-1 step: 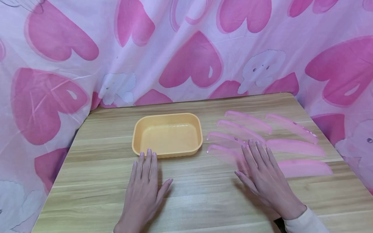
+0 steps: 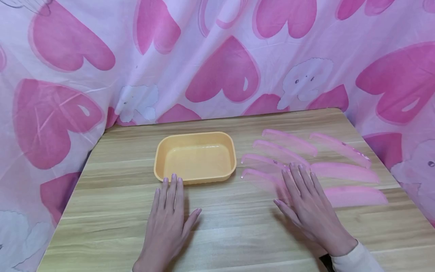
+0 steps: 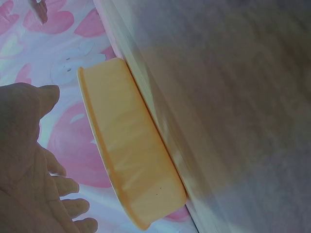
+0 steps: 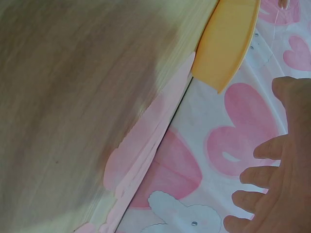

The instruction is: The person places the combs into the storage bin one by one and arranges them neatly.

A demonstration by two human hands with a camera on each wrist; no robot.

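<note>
The 4 fingers of the left hand are straight, with the thumb spread wide; it grips nothing. The right hand is likewise extended, thumb out, and equally unburdened. The wrist views show both hands raised off the table. From the head view, the left fingertips overlap the near rim of a yellow tray, while the right fingers partly cover 7 pink combs. The combs lie toward the table's right edge, 4 in a slanting column beside the tray and 3 farther right. The tray sits left of them, nearer the back edge. Beyond that edge hangs a pink heart-print cloth; a pale sleeve covers the right wrist.
</note>
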